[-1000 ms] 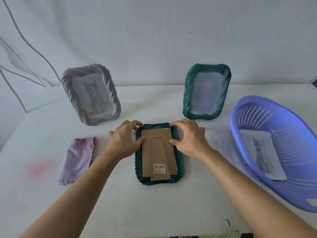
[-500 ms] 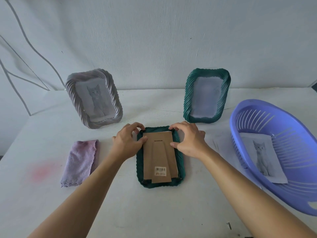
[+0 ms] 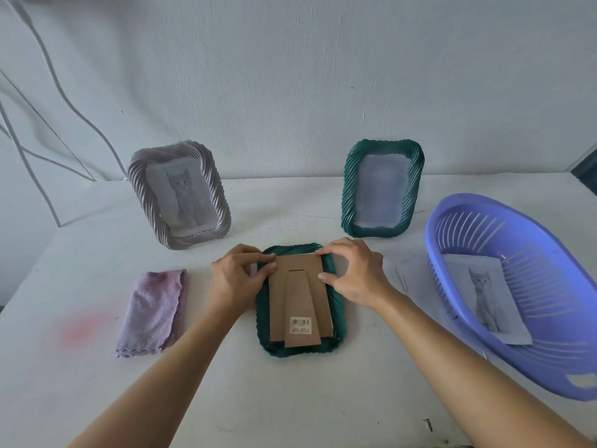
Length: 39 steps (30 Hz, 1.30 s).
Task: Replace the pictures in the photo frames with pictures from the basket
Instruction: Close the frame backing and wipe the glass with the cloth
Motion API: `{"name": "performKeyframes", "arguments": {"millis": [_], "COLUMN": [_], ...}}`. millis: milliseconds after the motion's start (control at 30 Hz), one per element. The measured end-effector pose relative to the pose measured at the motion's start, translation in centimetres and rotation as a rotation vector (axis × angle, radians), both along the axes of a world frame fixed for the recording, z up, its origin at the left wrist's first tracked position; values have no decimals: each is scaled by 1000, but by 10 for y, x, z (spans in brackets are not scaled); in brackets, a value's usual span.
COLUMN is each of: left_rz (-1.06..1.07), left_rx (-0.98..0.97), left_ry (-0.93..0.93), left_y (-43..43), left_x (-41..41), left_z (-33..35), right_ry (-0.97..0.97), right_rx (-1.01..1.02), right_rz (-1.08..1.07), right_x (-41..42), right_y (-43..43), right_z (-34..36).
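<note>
With the face-down green frame (image 3: 301,350) lying mid-bench, both hands (image 3: 237,281) (image 3: 357,276) pinched the cardboard backing (image 3: 300,295) at its top corners with their fingers; uneven pressure could probably crease it or shift the picture underneath.

- A white barcode sticker (image 3: 301,325) is sitting near the lower end of the brown cardboard stand (image 3: 300,310) on the back of the face-down green photo frame (image 3: 339,318).
- Black bars are showing across the top of the sticker; any digits beneath them are too small to read.
- An orange-red mark is showing at the sticker's lower left, seeming to read "JCO", though the blur is leaving that uncertain.
- Small print is lying beside that mark, too fine to make out.
- Nothing else in view is carrying readable text.
</note>
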<state>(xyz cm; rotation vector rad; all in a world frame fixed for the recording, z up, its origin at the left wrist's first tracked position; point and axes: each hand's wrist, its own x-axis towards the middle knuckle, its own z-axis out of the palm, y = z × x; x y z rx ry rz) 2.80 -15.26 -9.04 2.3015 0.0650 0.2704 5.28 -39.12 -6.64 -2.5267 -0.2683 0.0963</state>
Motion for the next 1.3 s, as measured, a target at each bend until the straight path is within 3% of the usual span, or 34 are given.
{"name": "performKeyframes", "arguments": {"millis": [333, 467, 700, 967, 1100, 1300], "left_rz": [19, 17, 9, -69, -177, -406], "left_rx": [187, 227, 233, 219, 209, 457], "left_ry": [-49, -18, 39, 152, 87, -42], "left_y": [-4, -6, -8, -1, 8, 19], "left_x": [-11, -11, -11, -21, -49, -98], "left_z": [-10, -5, 1, 8, 21, 21], "right_ry": [-131, -80, -20, -183, -215, -282], "right_rx": [-30, -166, -187, 46, 185, 150], "right_rz": [4, 53, 53, 79, 93, 272], "right_x": [-15, -16, -12, -22, -37, -66], "right_y": [3, 5, 6, -1, -10, -30], "right_z": [-18, -15, -11, -26, -16, -7]}}
